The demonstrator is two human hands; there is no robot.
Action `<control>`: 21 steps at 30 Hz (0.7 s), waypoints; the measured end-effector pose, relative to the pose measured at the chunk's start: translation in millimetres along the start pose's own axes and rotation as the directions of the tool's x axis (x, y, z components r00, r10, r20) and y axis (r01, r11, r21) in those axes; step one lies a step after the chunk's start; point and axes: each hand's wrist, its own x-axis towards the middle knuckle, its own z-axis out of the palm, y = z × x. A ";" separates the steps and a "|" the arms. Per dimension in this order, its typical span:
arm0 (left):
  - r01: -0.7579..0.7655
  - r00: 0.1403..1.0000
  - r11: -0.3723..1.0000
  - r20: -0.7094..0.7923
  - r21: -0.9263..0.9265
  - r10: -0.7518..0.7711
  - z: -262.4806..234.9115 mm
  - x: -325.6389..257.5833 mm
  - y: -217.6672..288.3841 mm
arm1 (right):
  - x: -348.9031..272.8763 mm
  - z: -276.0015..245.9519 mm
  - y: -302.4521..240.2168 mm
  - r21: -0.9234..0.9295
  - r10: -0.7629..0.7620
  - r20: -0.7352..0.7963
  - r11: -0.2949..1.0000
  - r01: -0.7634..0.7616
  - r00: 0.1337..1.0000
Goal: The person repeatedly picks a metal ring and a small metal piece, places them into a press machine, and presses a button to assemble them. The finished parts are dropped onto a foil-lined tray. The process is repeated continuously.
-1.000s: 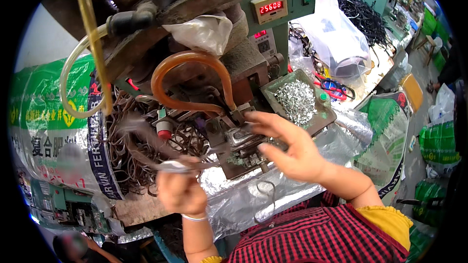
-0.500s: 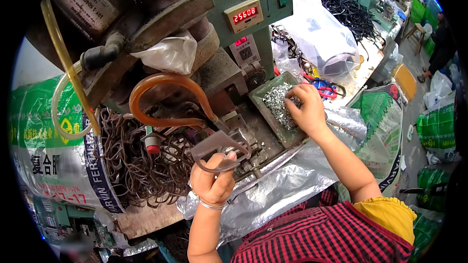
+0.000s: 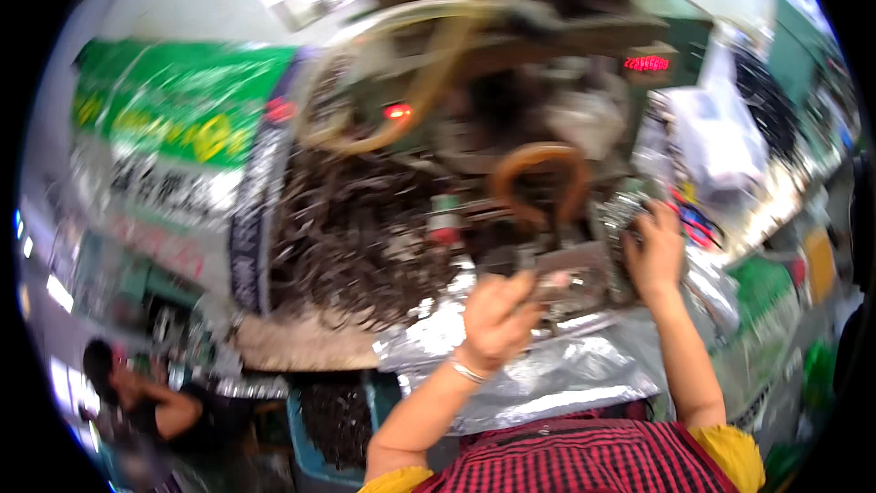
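My right hand (image 3: 653,251) rests, fingers curled, in the tray of small metal parts (image 3: 620,215), up and right of my left hand (image 3: 497,315), whose grip I cannot tell through blur.

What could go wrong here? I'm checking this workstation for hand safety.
The left hand is raised right in front of the machine, near the orange loop, so fingers might get caught or pinched. The right hand reaches into the tray of small shiny metal parts, which may have sharp edges. The heap of dark wire pieces beside the left forearm could snag or scratch.
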 end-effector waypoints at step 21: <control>-0.432 0.628 0.718 0.753 0.546 -0.194 -235.2 30.5 -227.5 | -9.8 -22.9 25.5 0.213 0.100 -0.195 0.975 -0.058 0.976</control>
